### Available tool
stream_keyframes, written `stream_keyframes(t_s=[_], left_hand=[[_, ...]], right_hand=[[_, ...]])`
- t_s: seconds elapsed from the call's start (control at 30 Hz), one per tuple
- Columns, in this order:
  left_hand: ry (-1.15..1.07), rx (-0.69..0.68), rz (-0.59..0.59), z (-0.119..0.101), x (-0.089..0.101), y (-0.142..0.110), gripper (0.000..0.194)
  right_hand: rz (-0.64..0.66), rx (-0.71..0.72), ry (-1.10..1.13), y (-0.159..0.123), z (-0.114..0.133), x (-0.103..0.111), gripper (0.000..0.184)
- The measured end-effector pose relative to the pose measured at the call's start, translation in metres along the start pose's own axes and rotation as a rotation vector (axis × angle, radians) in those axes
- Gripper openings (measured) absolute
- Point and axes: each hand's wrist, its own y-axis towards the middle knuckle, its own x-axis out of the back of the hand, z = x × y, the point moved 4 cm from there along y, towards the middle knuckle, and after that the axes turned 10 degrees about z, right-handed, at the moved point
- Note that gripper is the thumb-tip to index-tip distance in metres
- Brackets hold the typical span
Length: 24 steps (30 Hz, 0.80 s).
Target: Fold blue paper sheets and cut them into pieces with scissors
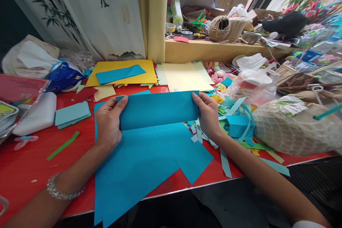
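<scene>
A blue strip of paper (159, 110) is stretched level between my two hands, above the table. My left hand (109, 121) pinches its left end, thumb on the near face. At the other end my right hand (208, 112) pinches the upper right corner between thumb and fingers. Below the strip, larger blue paper sheets (139, 164) lie on the red table and hang over its front edge, one with a cut, angled side. I cannot tell whether the strip touches them.
Paper scraps (197, 131) lie right of the sheets, by a netted bag (296, 124). At the back are yellow paper (123, 66) and cream paper (187, 74). Light blue cards (73, 114) and a green strip (63, 146) lie left. The sill holds a twine ball (216, 30).
</scene>
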Motion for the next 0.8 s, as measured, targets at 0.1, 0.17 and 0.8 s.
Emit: stream_keyframes(t_s=[0.1,0.17,0.8], left_hand=[[0.031,-0.001,0.009,0.0002,0.0004,0.0,0.017],[0.031,0.003,0.012,0.0003,0.0005,-0.0001,0.016],[0.011,-0.011,-0.017,0.0001,-0.0003,-0.0011,0.012]], right_hand=[[-0.006,0.011,0.019,0.0007,-0.0003,0.0004,0.018],[-0.015,0.018,0.029,0.001,-0.0008,0.0007,0.018],[-0.007,0.028,-0.051,0.001,0.0005,0.0,0.022]])
